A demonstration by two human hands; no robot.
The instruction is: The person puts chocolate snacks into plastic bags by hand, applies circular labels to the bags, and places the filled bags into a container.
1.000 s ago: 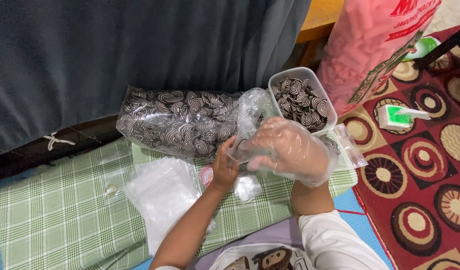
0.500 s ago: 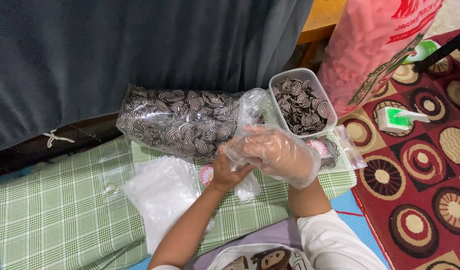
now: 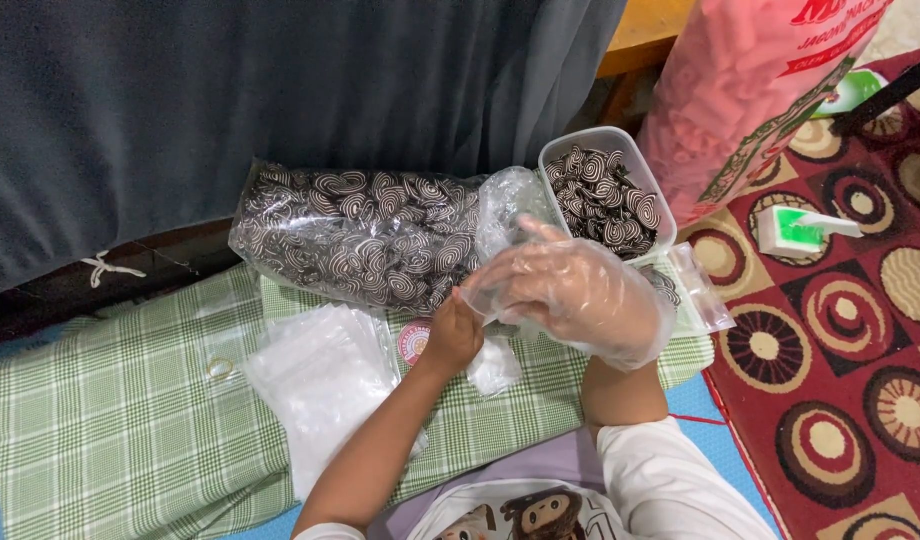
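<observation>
Head view: right hand, in loose clear glove, now sits lower and nearer than a second ago, fingers curled over small clear bag. Left hand bare, pinching bag's edge from left. Bag hangs between both hands above green checked cloth. Near left: one stack of empty bags. Farther: one big bag of swirl cookies, one tub of cookies. Far right: one pink sack.

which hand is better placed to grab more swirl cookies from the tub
Right. The gloved right hand hovers just below the cookie tub, while the bare left hand pinches a small clear bag.
</observation>
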